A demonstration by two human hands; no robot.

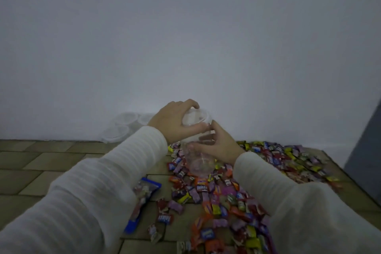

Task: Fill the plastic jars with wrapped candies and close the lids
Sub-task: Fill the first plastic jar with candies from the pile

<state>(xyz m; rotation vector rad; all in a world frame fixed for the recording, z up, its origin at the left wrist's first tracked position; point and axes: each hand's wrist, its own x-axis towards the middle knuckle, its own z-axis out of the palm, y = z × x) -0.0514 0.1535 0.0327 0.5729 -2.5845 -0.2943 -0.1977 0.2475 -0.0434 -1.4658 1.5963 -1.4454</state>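
Above the candy pile [222, 191], the left hand [173, 121] curls around the lid [195, 118] while the right hand [214, 144] grips the clear jar [201, 163], which looks empty, so closing now could seal it without candies.

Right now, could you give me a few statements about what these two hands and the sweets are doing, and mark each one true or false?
1. Both hands hold the clear plastic jar. True: the left hand grips its lid end, the right hand its body.
2. The jar is packed full of candies. False: it looks nearly empty.
3. The colourful wrapped candies lie heaped in a bowl. False: they lie loose on the tiled surface.
4. More clear plastic lids lie by the white wall. True.
5. The person wears dark sleeves. False: the sleeves are white.
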